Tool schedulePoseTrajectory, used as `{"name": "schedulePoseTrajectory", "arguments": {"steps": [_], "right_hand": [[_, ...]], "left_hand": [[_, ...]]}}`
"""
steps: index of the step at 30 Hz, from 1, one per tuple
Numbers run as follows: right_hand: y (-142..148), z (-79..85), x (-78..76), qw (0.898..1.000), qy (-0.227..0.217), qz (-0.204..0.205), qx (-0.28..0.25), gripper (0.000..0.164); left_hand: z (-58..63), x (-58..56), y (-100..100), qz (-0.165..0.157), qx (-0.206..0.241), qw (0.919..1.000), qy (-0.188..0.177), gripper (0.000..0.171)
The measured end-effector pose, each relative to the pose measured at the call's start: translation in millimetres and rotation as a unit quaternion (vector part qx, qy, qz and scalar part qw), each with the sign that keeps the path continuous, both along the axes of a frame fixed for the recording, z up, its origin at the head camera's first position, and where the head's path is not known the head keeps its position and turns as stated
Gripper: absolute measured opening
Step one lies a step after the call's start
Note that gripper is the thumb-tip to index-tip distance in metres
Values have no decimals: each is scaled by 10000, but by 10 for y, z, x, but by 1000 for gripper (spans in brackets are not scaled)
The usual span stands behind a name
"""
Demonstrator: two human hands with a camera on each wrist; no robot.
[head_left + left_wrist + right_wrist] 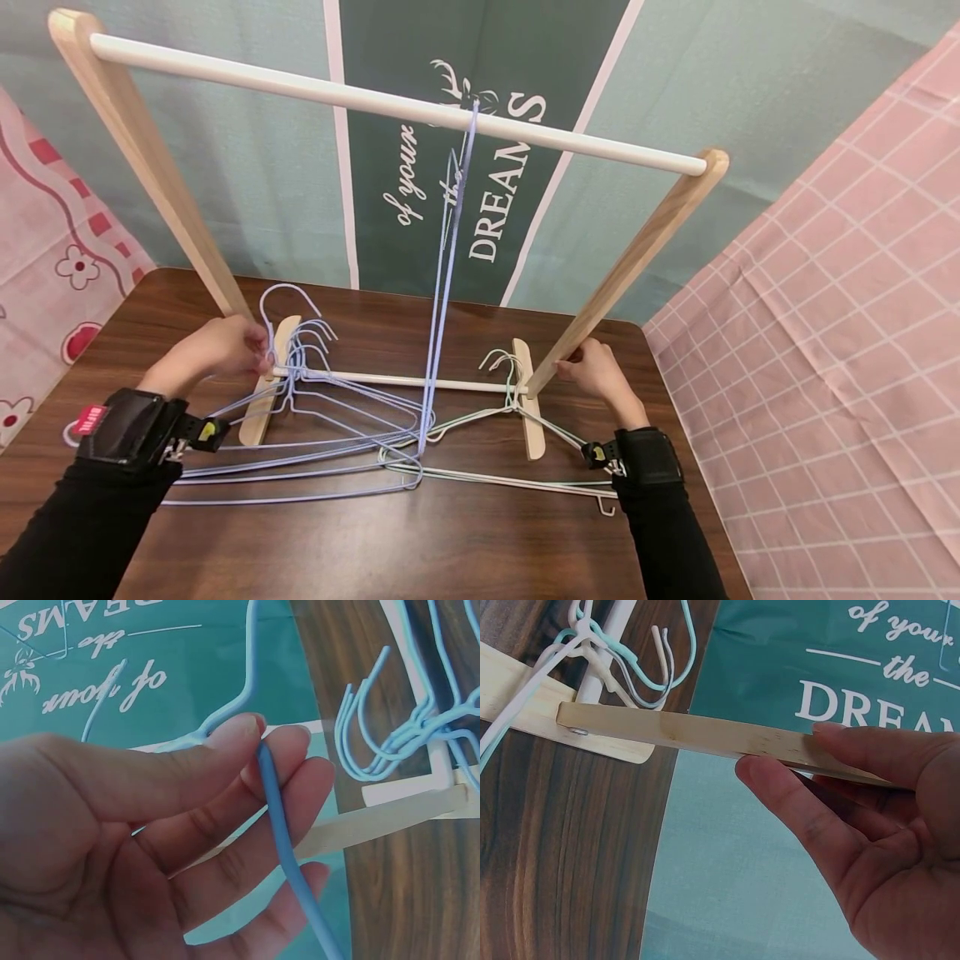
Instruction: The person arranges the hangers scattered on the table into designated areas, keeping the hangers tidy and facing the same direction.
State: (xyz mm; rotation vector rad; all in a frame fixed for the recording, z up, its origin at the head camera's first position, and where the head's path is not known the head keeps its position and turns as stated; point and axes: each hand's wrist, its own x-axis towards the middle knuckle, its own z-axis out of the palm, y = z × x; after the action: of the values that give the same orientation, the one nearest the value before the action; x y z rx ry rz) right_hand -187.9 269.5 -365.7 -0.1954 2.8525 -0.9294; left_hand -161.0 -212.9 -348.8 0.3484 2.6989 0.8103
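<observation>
My left hand (228, 348) pinches a blue hanger (287, 847) between thumb and fingers, near the foot of the rack's left post (161, 179). In the head view its hook rises just right of the hand. My right hand (598, 373) grips the right wooden post (697, 731) low down, thumb on one side and fingers on the other. Several blue hangers (322, 417) are gathered on the lower rail (375, 379) at its left end. White and pale green hangers (487, 477) hook on at its right end. From the white top rail (300, 83) hangs a blue hanger (448, 275), seen edge-on.
The rack stands on a brown wooden table (360, 542), on flat wooden feet (534, 429). Behind it hangs a green curtain (405, 250) with white lettering. Pink patterned cloth (840, 333) closes off the right side, and another pink cloth (67, 208) the left.
</observation>
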Motion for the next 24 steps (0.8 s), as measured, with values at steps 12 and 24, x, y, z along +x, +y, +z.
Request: {"name": "schedulePoseTrajectory", "arguments": {"steps": [12,24], "right_hand": [[1,-15,-12,10000,-67,-70,23,21],[-19,-14,-11,9999,-88,-86,-27,22]], "left_hand": [[104,16,49,214,110,9993,298,10],[204,45,89,457,317,9980,312,8]]}}
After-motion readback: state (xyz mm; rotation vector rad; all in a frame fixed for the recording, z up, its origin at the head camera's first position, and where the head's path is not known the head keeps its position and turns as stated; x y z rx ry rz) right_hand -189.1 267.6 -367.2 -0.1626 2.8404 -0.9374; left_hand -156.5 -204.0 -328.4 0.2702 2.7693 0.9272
